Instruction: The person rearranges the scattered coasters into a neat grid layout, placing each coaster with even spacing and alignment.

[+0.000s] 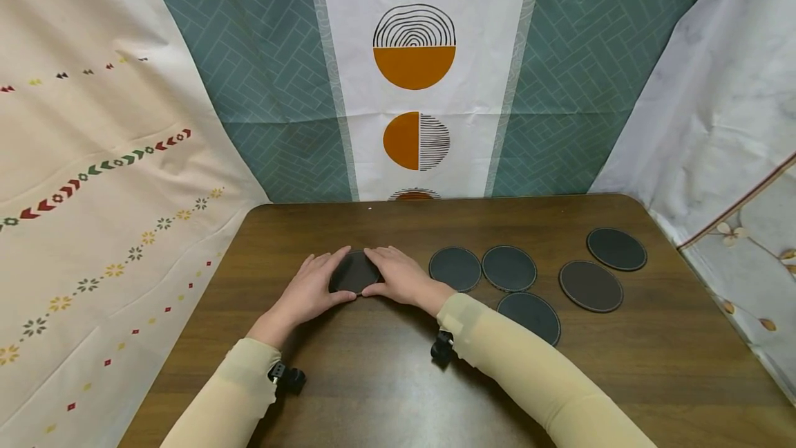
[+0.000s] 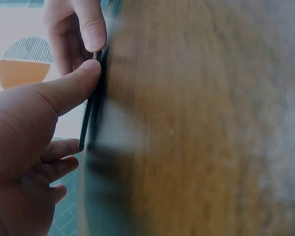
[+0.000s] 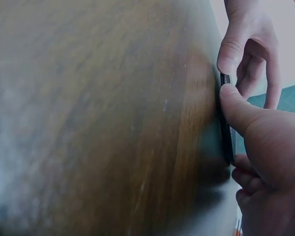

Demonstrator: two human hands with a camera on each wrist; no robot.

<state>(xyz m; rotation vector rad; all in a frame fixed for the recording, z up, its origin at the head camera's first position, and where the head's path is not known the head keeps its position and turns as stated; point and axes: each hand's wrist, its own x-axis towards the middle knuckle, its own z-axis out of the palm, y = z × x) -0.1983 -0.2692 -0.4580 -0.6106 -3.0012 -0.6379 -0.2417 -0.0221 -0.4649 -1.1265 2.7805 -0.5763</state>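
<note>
The left hand (image 1: pixel 311 287) and right hand (image 1: pixel 403 278) gripped a dark disc (image 1: pixel 356 272) between thumbs and fingers, left of centre at the table (image 1: pixel 373 379). Only the head view showed five other discs (image 1: pixel 509 269), rightward; the wrist views showed the gripped disc edge-on, thumbs close together.

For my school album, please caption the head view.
Two hands hold a dark disc; five more discs lie to the right.
</note>
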